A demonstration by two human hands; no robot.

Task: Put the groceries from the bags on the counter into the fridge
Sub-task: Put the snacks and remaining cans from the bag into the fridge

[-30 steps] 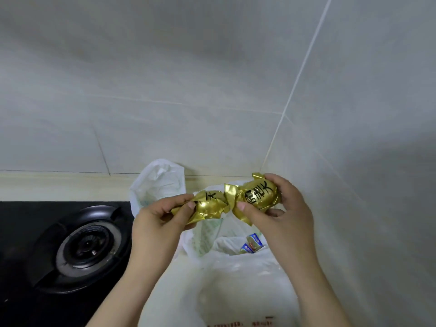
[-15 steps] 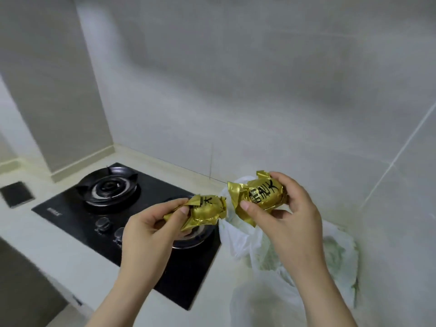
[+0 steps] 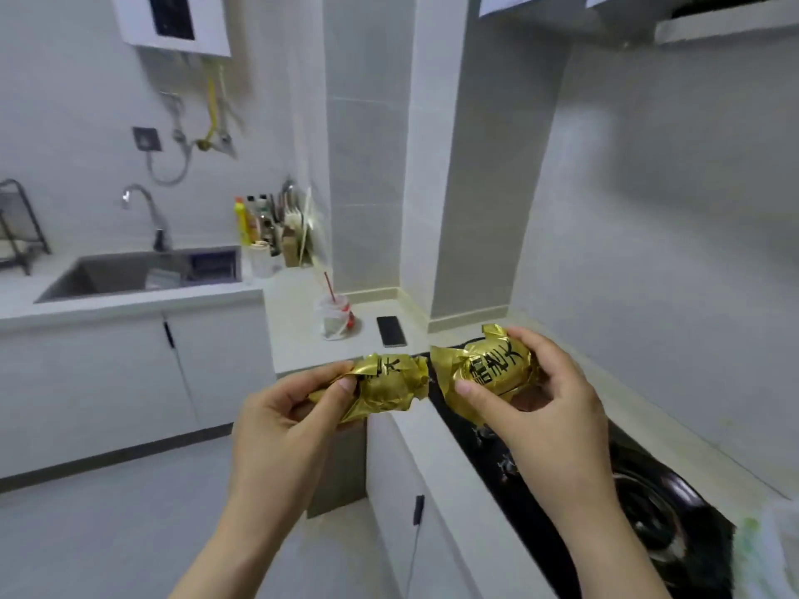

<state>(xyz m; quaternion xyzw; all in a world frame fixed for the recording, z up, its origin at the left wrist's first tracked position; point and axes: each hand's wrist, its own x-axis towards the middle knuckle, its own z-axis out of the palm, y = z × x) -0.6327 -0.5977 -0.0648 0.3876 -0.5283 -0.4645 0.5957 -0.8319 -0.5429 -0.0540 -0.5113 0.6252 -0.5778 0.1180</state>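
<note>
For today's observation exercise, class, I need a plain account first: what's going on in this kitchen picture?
A person in a kitchen holds two gold foil packets. The left hand grips the left packet and the right hand grips the right packet, both held up near the black hob. A white bag sits at the lower right. No fridge is in view, so neither packet is put away yet.

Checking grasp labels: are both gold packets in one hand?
No, the left hand holds the crumpled gold packet and the right hand holds the rounder gold packet.
</note>
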